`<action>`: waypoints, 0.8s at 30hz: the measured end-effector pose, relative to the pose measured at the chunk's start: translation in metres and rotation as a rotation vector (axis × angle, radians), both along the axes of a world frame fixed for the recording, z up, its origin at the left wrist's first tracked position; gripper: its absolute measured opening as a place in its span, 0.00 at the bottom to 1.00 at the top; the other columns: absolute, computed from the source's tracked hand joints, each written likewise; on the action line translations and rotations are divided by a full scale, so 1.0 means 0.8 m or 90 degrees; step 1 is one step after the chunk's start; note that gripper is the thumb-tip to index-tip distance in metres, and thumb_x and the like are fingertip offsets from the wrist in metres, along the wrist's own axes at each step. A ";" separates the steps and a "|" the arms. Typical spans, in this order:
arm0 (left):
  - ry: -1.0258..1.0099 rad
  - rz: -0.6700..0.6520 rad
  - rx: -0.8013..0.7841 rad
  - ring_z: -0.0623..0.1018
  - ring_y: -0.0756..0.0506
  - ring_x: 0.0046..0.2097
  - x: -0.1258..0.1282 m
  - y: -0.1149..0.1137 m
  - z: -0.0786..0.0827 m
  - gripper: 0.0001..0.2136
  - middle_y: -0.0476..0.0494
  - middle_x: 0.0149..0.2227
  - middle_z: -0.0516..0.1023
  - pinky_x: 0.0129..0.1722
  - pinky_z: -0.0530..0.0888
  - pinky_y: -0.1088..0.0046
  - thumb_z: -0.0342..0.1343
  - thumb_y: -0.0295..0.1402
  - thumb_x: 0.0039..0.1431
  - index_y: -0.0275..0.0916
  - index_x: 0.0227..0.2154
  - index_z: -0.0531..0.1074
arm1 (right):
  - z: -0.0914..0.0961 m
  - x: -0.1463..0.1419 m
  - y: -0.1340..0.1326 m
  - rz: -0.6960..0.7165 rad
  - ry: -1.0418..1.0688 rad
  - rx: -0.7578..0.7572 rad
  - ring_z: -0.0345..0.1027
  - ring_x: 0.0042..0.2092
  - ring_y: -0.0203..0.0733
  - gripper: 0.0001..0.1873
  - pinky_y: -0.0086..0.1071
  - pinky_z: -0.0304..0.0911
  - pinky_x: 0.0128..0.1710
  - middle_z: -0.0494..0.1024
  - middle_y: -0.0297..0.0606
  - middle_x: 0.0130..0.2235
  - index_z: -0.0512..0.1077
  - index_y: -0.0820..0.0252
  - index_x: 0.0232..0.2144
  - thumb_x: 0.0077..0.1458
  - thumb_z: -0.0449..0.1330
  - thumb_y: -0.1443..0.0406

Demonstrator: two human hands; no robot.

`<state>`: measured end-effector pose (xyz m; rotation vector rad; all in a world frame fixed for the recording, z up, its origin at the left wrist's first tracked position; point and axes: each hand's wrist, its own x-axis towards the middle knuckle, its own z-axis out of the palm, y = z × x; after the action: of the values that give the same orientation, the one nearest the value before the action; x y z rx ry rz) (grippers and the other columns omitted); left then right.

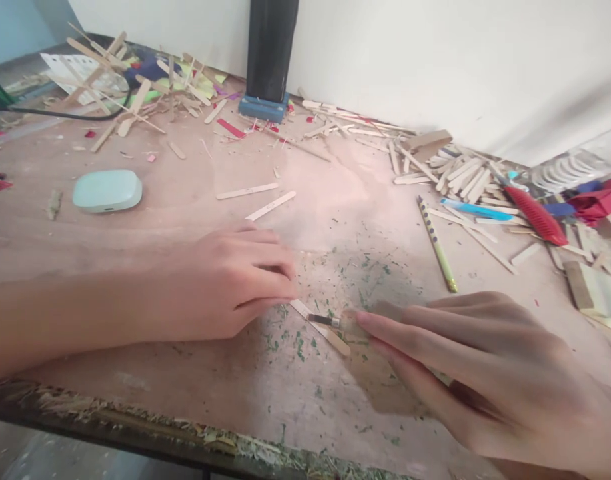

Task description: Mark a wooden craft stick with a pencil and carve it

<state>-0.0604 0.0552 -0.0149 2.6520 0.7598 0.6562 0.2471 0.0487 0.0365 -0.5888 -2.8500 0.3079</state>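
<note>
My left hand (235, 283) rests on the tabletop at centre left. Its curled fingers press on the upper end of a wooden craft stick (338, 341), which lies slanting toward the lower right. In my right hand (465, 360) is a slim craft knife (325, 321) with a dark, narrow blade and a silver collar; the fingers hide most of its handle. The blade's tip touches or hovers just over the stick near my left fingertips. Small green scraps (299, 345) are scattered around the stick. Two more craft sticks (271, 206) lie just beyond my left hand.
A pale mint case (108, 191) lies on the left. Craft sticks (468, 175) are heaped at the back right, by a red cutter (535, 215), a blue pen-like item (476, 209) and a yellow-green pencil (438, 245). A black post (270, 50) on a blue base stands at the back.
</note>
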 end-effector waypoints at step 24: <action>0.019 -0.033 -0.008 0.77 0.44 0.46 -0.001 -0.002 0.000 0.16 0.45 0.45 0.82 0.49 0.70 0.64 0.49 0.14 0.63 0.39 0.37 0.78 | 0.000 0.008 0.007 -0.032 -0.064 -0.114 0.69 0.27 0.34 0.18 0.35 0.56 0.29 0.77 0.29 0.31 0.71 0.56 0.59 0.71 0.55 0.73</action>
<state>-0.0611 0.0537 -0.0152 2.6658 0.6978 0.5965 0.2537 0.0540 0.0362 -0.7291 -2.9177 0.5439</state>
